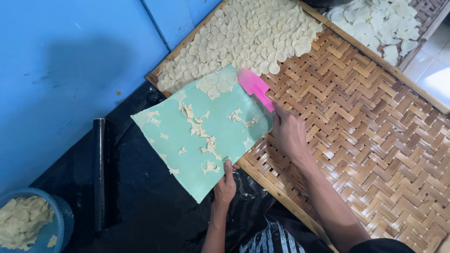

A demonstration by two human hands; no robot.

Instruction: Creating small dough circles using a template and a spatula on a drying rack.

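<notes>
Spanning most of the right side, the woven bamboo tray (375, 122) lies tilted across the view inside its wooden frame; its upper left part is packed with a layer of small pale dough discs (243, 37), overlapping one another

Beyond its far edge a second tray (424, 9) carries more discs — only a corner shows

Left of the tray you have a blue surface (70, 79), then black plastic sheeting (140, 206) under your arms, wet-looking and creased

On the sheeting lies a black roller (99, 173), lengthwise and well apart from your hands; in the lower left corner a blue tub (61, 220) holds pale dough scraps

The mint-green sheet (201, 140) is held partly over the tray's near rim, its far edge touching the disc layer. A few discs sit at its top corner; ragged offcuts of dough (206, 136) are scattered down its middle

Your left hand (225, 185) pinches the sheet's lower edge — thumb on top, fingers underneath and hidden

Your right hand (288, 133) is closed around the handle of a pink spatula (255, 86), just beside the sheet's right edge; the blade rests on the sheet's top corner next to the discs there
</notes>
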